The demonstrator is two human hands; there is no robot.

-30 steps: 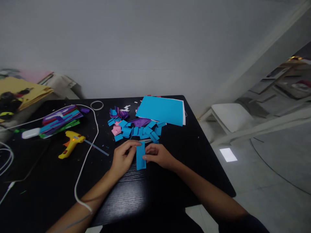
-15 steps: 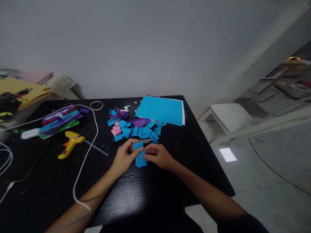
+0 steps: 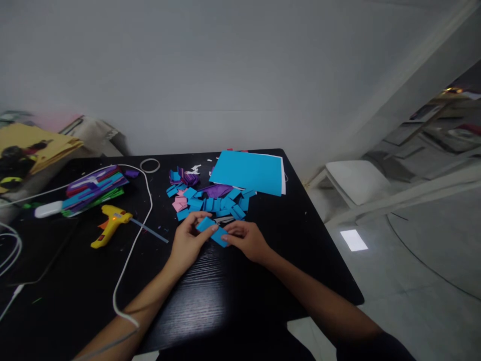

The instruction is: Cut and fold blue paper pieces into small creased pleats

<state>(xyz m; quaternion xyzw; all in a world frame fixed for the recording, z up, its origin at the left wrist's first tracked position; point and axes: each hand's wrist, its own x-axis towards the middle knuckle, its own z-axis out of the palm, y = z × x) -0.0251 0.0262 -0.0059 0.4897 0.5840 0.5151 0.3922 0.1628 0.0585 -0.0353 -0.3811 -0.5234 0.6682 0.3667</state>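
Blue paper strip (image 3: pixel 211 229) pinched flat against the black table (image 3: pixel 210 306) between left hand (image 3: pixel 187 240) and right hand (image 3: pixel 246 239), each grip clenched on one end, probably to press a fold. Lying tilted at centre, just at 6 o'clock of the pile of folded pieces (image 3: pixel 210 200). Blue sheet (image 3: pixel 248 172) at 1 o'clock; glue gun (image 3: pixel 109 224) parked at 9 o'clock, well apart.

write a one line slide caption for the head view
Both hands, left and right, pinch a folded blue paper strip over a black table, beside a pile of folded paper pieces.
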